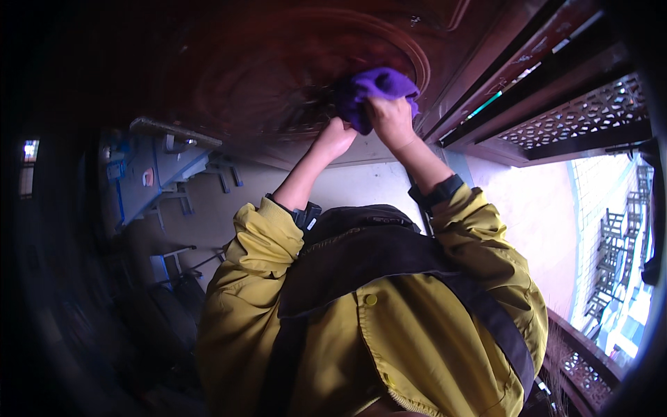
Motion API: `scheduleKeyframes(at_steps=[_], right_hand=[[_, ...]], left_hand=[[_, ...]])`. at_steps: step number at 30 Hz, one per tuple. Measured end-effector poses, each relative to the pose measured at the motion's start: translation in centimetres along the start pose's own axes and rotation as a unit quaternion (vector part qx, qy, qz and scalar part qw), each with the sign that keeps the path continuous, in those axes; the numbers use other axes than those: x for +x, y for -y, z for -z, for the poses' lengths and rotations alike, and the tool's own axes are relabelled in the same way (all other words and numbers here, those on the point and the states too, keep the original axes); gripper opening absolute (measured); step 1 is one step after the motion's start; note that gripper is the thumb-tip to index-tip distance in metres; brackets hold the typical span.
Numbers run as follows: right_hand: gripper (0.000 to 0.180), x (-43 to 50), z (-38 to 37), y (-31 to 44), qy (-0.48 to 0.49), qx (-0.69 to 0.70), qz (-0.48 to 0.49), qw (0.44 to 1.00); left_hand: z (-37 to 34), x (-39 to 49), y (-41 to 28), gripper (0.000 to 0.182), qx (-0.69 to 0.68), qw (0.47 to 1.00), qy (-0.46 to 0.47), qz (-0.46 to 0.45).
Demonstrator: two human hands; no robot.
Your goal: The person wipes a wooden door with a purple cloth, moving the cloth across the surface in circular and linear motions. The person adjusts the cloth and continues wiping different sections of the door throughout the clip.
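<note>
A dark red door panel (250, 78) with an oval raised moulding fills the top of the view. My right hand (391, 117) grips a bunched purple cloth (384, 83) and holds it against the panel, inside the right end of the moulding. Close to its left, my left hand (336, 138) has its fingers curled at the lower left edge of the cloth. Whether those fingers pinch the cloth or something on the door is hidden.
At the left stand blue-edged desks (138, 182) and a dark chair (190, 292). A metal door handle (180, 143) shows at upper left. A carved wooden lattice (578, 114) stands at right, with several stools (612, 224) outside beyond the pale floor (526, 208).
</note>
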State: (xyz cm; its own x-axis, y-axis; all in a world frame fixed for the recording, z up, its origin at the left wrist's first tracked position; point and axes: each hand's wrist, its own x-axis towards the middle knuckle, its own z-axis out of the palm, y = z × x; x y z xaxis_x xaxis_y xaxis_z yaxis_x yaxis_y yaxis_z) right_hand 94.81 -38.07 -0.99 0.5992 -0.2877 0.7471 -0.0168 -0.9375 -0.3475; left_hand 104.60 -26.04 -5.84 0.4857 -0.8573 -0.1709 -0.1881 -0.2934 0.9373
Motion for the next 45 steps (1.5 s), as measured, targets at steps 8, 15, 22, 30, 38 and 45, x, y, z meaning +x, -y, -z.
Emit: scheduleKeyframes(at_steps=[8,15,22,30,38,45], right_hand=[[0.042,1.3,-0.3,2.4,0.019,0.118,-0.011,0.993],[0.05,2.6,-0.9,4.4,0.043,0.145,0.101,0.983],[0.049,1.5,-4.5,4.9,0.157,0.15,0.107,0.97],[0.046,5.6,-5.8,9.9,0.048,0.181,0.148,0.971],[0.048,3.3,-9.5,10.8,0.189,0.188,0.142,0.953],[0.045,9.2,-8.6,15.9,0.081,0.245,0.208,0.944]], left_hand=[[1.4,-1.5,-0.4,0.013,-0.116,0.992,-0.056,0.001],[4.4,-2.5,-2.3,0.027,-0.24,0.965,-0.093,0.049],[5.7,-4.5,-0.4,0.024,-0.424,0.881,-0.169,0.125],[9.2,-7.8,-3.1,0.04,-0.253,0.88,-0.37,-0.16],[10.9,-7.4,2.9,0.055,-0.013,0.924,-0.383,-0.012],[14.1,-10.3,-2.2,0.071,-0.022,0.837,-0.479,-0.265]])
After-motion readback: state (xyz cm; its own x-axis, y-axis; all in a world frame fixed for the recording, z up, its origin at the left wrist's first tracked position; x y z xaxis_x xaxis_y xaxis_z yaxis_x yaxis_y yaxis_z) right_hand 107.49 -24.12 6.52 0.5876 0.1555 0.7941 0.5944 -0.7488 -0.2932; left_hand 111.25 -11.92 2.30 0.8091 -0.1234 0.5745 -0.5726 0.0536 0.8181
